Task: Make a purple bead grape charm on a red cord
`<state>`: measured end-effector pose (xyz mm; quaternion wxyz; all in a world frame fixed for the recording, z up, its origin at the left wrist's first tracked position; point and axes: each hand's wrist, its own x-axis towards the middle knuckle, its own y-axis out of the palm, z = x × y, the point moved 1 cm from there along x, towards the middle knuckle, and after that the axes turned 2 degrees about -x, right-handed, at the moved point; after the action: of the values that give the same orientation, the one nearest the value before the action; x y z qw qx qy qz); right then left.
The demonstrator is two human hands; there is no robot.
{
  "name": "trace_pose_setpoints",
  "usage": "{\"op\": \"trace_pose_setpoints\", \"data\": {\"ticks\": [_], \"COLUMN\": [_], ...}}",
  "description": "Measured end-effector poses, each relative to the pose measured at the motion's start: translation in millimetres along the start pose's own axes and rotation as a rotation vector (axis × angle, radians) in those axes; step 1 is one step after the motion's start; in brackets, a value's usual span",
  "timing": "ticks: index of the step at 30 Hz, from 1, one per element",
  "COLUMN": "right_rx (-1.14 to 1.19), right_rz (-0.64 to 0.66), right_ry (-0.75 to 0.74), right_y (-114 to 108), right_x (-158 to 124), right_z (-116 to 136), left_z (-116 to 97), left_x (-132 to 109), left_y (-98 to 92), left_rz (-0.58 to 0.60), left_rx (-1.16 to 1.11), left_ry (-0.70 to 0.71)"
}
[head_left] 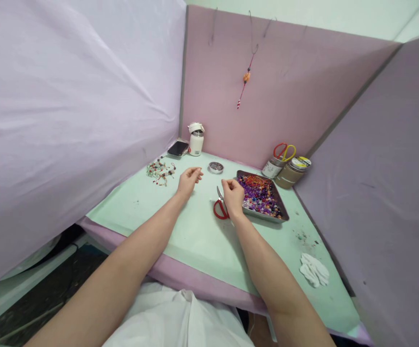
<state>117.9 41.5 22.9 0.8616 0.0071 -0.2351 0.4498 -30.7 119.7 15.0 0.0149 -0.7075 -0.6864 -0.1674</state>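
Observation:
My left hand (189,181) hovers over the middle of the green table, its thumb and fingertips pinched together. Whatever it pinches, if anything, is too small to name. My right hand (233,193) is closed in a similar pinch above red-handled scissors (219,207), partly covering them; its fingertips show nothing I can identify. Between and beyond the hands sits a small round dish (216,167) of tiny silvery pieces. Just right of my right hand lies a metal tray (282,212) of purple, orange and dark beads (262,197), with red-orange cord (255,181) at its back.
Beaded strands (161,171) lie at the left, near a phone (178,148) and a white bottle (196,140). At the back right stand a jar with scissors (272,166) and a yellow-lidded jar (292,173). White cloth (314,270) lies front right. A beaded cord (246,77) hangs on the pink partition.

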Motion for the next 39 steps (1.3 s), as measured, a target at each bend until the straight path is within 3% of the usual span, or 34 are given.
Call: {"op": "trace_pose_setpoints", "data": {"ticks": [4,8,20,26,31,39], "right_rx": [-0.106,-0.182,-0.243,-0.216,-0.157,-0.127], "right_rz": [0.108,0.162,0.297,0.209,0.234,0.200], "right_ry": [-0.037,-0.042,-0.072,-0.103,-0.236,-0.290], "right_y": [6.2,10.8,17.1,6.7,3.1,2.3], "right_x": [-6.9,-10.6,-15.3,-6.5,-7.2,-5.3], "right_z": [-0.5,-2.9,-4.3,-3.0,5.4,4.6], "left_z": [3.2,6.2,7.2,8.6,9.4,14.5], "left_x": [-9.4,-11.6,-15.9,-19.2,-24.1,-21.5], "left_y": [9.7,11.2,12.8,13.8,16.1,16.2], "left_rz": [0.220,0.298,0.358,0.350,0.387,0.402], "left_rx": [-0.076,-0.132,-0.084,0.152,0.305,0.340], "left_ry": [-0.087,-0.135,-0.130,-0.029,0.052,0.070]}}
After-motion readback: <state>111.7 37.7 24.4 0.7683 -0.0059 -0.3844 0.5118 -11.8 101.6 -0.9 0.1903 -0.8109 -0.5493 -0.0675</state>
